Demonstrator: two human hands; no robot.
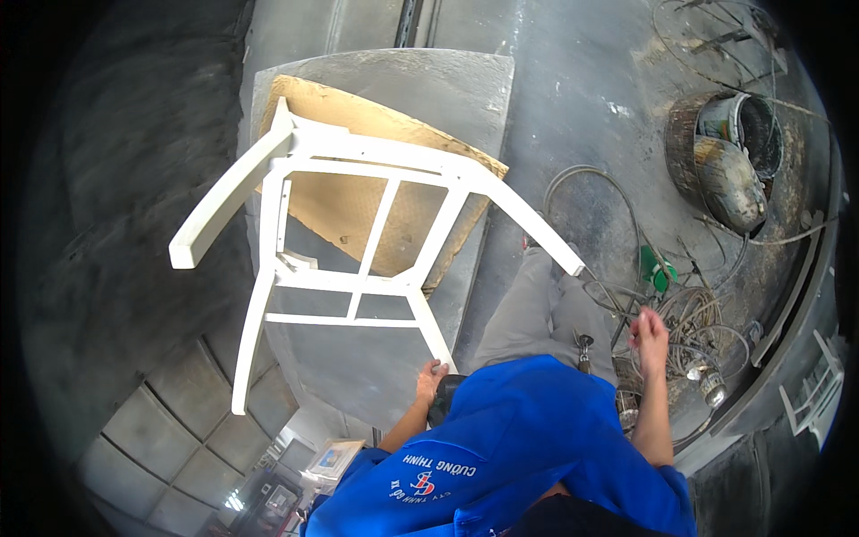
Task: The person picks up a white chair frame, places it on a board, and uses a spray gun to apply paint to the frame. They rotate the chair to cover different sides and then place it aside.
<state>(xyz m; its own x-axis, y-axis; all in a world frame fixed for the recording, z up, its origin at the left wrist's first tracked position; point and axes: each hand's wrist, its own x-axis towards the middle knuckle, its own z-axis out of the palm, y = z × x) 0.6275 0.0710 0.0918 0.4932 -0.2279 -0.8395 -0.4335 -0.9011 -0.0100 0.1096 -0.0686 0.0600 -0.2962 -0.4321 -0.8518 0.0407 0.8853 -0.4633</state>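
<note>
A white-painted wooden chair frame (358, 224) lies tipped over on a sheet of brown cardboard (335, 201) on top of a grey stand (447, 85). My left hand (433, 378) is closed around the end of the chair leg nearest to me. My right hand (650, 336) hangs free to the right, fingers loosely bent and holding nothing, above a tangle of hoses (693, 313). A small metal tool (585, 347) shows at my right hip. My blue shirt hides the lower middle of the view.
A grimy metal drum (729, 170) with a bucket in it stands at the far right. Hoses and wires trail over the dirty grey floor (573, 89). Grey tiled panels (152, 430) sit at lower left, and a white rack (810, 394) at the right edge.
</note>
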